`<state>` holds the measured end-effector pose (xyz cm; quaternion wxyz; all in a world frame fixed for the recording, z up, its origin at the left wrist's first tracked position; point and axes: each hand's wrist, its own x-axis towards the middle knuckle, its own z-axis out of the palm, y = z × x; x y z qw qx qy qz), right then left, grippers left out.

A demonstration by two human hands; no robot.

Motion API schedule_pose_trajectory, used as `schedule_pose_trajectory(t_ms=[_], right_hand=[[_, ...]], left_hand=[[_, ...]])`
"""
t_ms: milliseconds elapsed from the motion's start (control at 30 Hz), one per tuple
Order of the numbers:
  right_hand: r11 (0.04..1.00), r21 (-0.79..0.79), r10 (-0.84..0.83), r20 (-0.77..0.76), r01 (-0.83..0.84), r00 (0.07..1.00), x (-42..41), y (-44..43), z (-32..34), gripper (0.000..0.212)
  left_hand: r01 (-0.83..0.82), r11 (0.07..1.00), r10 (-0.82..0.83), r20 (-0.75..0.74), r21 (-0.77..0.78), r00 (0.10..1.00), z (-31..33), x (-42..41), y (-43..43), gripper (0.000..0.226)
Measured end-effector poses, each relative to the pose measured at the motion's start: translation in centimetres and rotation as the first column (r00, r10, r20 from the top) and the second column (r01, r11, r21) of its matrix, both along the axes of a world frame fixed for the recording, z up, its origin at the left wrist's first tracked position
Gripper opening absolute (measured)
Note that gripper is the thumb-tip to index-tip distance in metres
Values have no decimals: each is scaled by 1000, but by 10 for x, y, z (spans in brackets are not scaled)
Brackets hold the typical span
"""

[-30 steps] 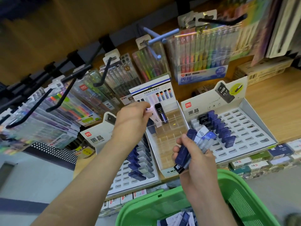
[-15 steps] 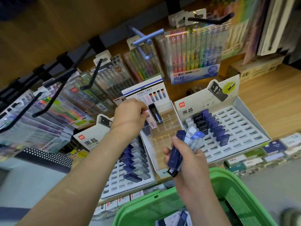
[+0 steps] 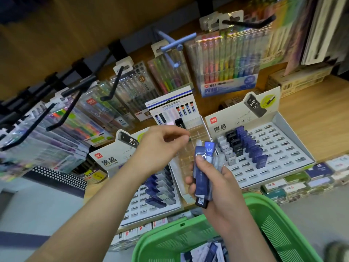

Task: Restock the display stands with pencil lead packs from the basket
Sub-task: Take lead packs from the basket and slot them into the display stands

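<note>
Just above the green basket (image 3: 279, 224), the right hand (image 3: 219, 188) grips a fan of pencil lead packs (image 3: 200, 173), the left hand (image 3: 158, 148) hangs loosely curled and empty, and beyond the basket display stands (image 3: 283, 148) line a wooden shelf (image 3: 311, 118).

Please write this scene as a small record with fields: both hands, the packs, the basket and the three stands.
left hand: seems empty, fingers loosely curled, before the middle stand
right hand: grips a bunch of packs, held upright
basket: green, below the right hand, loose packs inside
middle stand: clear, mostly empty
right stand: packs in its left columns, other slots empty
left stand: partly filled, partly hidden by the left arm
</note>
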<state>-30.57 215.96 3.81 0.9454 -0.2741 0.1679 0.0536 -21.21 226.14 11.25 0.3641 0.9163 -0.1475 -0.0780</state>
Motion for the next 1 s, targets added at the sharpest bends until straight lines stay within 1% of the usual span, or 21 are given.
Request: schedule_pose_trajectory(t_ms=[33,67,133,200,300,400,500,533,567,633,700,767,833,900,967,1000], right_hand=[[1000,4,27,9,-27,1000,-1,0,1,34],[998,13,56,20,-57,998,-1,0,2,35],[993,35,113,47,-115,992,-3,-2,3,33],[988,38,149,55,-151,987,-4,-3,3,33],[984,39,169,47,-171,984,-7,-5,1,39],[982,46,181,38,-182,983,-9,-5,2,41],[981,23,191,16,-191,982,-8,-6,1,64],[981,27,190,7,-190,982,-8,-8,1,68],[982,39,188,-1,-187,982,-8,-10,1,66],[982,59,182,-14,-181,983,-9,-15,1,54],[984,48,174,-7,-173,985,-9,-18,1,42],[990,27,139,1,-139,990,-9,-20,1,36],[994,23,103,3,-103,995,-8,-21,1,35],[997,23,78,-3,-78,997,-8,-21,0,34],[998,28,57,-9,-56,998,-7,-20,-1,33],[998,32,46,-17,-45,999,-7,-19,-2,33]], left_hand=[[38,997,-47,-131,-72,990,3,-7,-1,12],[68,991,-93,-222,-119,970,5,-12,-1,16],[102,979,-153,-305,-177,940,9,-17,-1,26],[137,970,-197,-320,-198,927,11,-20,0,33],[173,967,-223,-287,-187,932,15,-23,1,35],[161,963,-229,-339,-218,912,15,-21,3,35],[127,962,-212,-370,-242,905,14,-20,4,31],[111,963,-198,-366,-247,909,14,-20,4,29],[87,963,-177,-357,-254,917,14,-20,3,27],[17,964,-105,-320,-266,942,14,-18,4,25],[-80,953,-5,-282,-292,959,16,-14,7,26],[-165,937,98,-219,-310,971,20,-8,12,24],[-220,933,201,-94,-283,975,22,-1,18,20],[-256,934,277,57,-249,959,22,6,24,23],[-288,941,320,195,-177,927,22,11,29,27],[-301,943,328,241,-142,914,20,13,31,28]])
